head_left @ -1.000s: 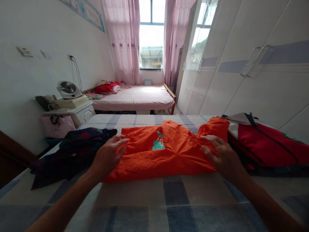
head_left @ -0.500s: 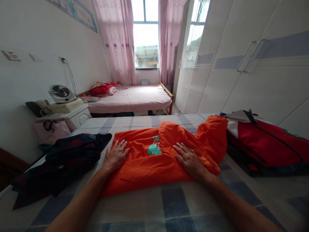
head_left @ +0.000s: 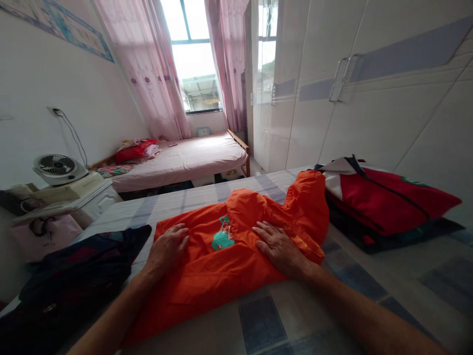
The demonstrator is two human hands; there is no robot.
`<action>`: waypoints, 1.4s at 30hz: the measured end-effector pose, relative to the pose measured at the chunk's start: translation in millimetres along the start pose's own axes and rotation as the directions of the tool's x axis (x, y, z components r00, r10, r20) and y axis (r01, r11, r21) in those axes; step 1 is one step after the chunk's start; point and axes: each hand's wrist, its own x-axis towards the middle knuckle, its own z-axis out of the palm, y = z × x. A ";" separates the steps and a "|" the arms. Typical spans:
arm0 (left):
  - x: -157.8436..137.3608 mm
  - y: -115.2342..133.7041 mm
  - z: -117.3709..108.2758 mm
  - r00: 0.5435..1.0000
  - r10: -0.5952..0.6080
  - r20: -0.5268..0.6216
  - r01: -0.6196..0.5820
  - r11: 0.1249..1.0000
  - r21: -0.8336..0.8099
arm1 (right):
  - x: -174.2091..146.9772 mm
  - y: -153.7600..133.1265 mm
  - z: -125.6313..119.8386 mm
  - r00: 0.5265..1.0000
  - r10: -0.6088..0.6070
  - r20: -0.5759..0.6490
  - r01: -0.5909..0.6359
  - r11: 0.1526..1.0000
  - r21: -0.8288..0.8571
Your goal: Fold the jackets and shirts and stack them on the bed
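An orange jacket (head_left: 210, 276) with a green and white print lies partly folded on the bed in front of me. My left hand (head_left: 168, 249) rests on its left edge, palm down, with the fingers pointing inward. On the right part of the cloth, my right hand (head_left: 279, 246) lies flat with its fingers spread, beside the bunched sleeve (head_left: 308, 202). Both palms are hidden against the fabric.
Dark patterned clothing (head_left: 81, 271) lies on the left of the checked bed sheet (head_left: 262, 318). A stack of folded clothes with a red jacket (head_left: 388, 199) on top sits at right. Beyond are a fan (head_left: 59, 167), a pink bed (head_left: 199, 155) and a wardrobe (head_left: 318, 118).
The view has turned right and tilted, so the room appears shifted left. Both hands stay on the orange jacket, and the left hand's fingers look closer together.
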 end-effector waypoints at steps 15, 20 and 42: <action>139.2 101.5 27.7 0.975 -0.191 0.113 0.221 0.784 -0.580 | 0.2 2.5 -1.9 1.000 0.015 0.006 -0.016 0.997 0.082; 141.9 112.8 28.7 0.961 -0.199 0.191 0.271 0.558 -0.784 | -0.4 1.4 -3.1 1.000 0.009 -0.009 -0.008 0.992 0.125; -48.6 24.1 -48.6 0.984 -0.172 0.045 0.147 0.646 -0.749 | -5.9 -5.0 -5.6 0.784 -0.147 -0.603 0.197 0.980 0.018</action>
